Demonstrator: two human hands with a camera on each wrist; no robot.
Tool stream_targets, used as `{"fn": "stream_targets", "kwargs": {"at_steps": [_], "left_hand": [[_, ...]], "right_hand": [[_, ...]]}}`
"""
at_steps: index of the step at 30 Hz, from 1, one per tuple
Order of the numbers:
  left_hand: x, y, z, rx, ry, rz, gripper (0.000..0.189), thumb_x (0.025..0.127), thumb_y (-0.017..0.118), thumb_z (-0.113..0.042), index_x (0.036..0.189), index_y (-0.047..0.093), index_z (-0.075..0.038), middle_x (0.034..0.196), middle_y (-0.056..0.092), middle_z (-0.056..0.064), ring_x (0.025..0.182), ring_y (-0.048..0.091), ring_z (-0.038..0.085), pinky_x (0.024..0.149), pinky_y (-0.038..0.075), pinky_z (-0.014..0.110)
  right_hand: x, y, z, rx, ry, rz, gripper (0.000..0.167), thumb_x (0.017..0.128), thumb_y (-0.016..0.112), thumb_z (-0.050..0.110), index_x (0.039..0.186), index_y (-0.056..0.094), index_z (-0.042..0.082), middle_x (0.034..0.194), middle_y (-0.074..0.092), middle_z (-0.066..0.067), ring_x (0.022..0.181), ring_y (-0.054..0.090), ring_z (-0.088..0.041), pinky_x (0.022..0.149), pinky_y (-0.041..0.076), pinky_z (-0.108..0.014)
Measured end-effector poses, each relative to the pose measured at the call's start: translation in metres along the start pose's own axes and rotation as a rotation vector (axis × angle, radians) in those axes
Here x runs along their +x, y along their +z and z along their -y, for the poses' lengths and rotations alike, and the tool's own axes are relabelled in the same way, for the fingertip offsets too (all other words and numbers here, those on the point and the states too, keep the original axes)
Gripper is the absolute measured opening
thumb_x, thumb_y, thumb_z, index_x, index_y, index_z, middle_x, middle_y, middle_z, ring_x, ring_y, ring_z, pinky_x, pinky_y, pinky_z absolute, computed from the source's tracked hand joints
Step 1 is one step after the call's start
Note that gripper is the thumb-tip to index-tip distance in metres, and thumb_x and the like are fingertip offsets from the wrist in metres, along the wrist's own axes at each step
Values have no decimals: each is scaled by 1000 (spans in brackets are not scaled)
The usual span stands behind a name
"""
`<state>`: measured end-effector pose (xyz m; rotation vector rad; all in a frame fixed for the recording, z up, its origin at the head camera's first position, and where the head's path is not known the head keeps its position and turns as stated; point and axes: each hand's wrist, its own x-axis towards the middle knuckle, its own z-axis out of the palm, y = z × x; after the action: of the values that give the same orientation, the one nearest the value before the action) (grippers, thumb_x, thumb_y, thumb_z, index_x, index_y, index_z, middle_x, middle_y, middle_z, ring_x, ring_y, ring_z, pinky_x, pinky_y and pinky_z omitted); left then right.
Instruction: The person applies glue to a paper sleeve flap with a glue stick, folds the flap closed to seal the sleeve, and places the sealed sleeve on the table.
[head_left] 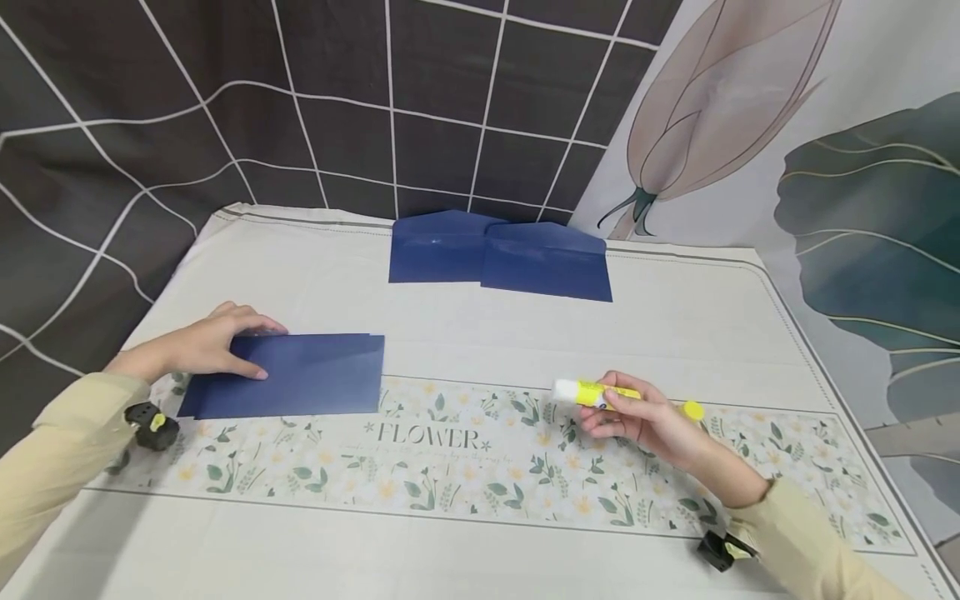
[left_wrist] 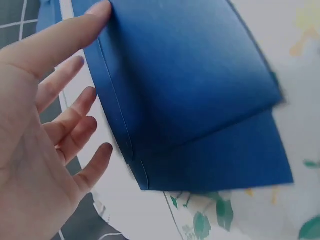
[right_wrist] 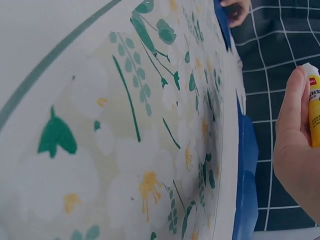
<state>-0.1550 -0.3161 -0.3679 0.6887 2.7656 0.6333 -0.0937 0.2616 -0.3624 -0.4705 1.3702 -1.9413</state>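
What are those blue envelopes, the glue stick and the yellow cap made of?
The blue envelopes look like smooth, stiff paper with a soft sheen: their edges are thin and crisp. The glue stick seems hard, smooth plastic, with a round, printed tube. The yellow cap is probably smooth plastic too, being evenly coloured, but it's small here.
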Motion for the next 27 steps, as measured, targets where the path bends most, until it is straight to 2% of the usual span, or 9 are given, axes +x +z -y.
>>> {"fn": "stream_targets", "kwargs": {"at_steps": [4, 8, 11, 14, 18, 21, 27], "left_hand": [[0, 2, -4, 56, 18, -30, 66, 62, 89, -24, 121, 64, -10, 106, 63, 8, 98, 46, 22, 82, 38, 41], [3, 2, -13, 107, 41, -41, 62, 61, 89, -19, 119, 66, -13, 110, 66, 7, 101, 51, 23, 86, 42, 46], [8, 2, -21, 132, 72, -60, 58, 62, 88, -17, 117, 67, -14, 111, 68, 5, 103, 55, 26, 88, 45, 50], [17, 2, -30, 136, 73, -78, 54, 67, 86, -18, 117, 67, -14, 114, 69, 6, 108, 58, 29, 91, 45, 54], [37, 4, -48, 117, 56, -97, 48, 73, 82, -19, 119, 67, -13, 119, 68, 10, 113, 58, 34, 95, 43, 56], [56, 7, -64, 85, 56, -118, 46, 76, 80, -21, 119, 67, -12, 120, 67, 12, 115, 58, 35, 98, 42, 55], [104, 11, -93, -32, 90, -174, 43, 79, 77, -21, 119, 67, -9, 118, 68, 14, 113, 61, 32, 98, 45, 50]], "right_hand": [[-1, 1, 0, -17, -2, 5, 21, 104, 31, 4, 110, 51, 9, 108, 70, -6, 97, 70, -13, 89, 55, -32], [-2, 1, -2, -39, 0, 2, 22, 103, 31, 3, 112, 51, 8, 108, 70, -6, 96, 70, -13, 88, 55, -31], [-3, 1, -3, -53, -6, -13, 23, 103, 33, 3, 113, 53, 8, 107, 71, -6, 94, 70, -12, 86, 56, -28], [-2, 2, -4, -93, -15, -43, 24, 102, 34, 3, 112, 55, 9, 104, 72, -4, 90, 70, -9, 83, 57, -24], [-2, 5, -3, -228, -14, -129, 23, 102, 36, 7, 107, 57, 13, 97, 73, 3, 82, 68, -5, 75, 56, -23], [0, 6, -2, -319, -4, -194, 21, 102, 38, 10, 104, 58, 15, 92, 71, 6, 78, 66, -5, 71, 55, -24], [5, 8, -1, -388, -11, -239, 17, 101, 41, 11, 101, 58, 13, 88, 69, 5, 75, 64, -7, 69, 54, -27]]}}
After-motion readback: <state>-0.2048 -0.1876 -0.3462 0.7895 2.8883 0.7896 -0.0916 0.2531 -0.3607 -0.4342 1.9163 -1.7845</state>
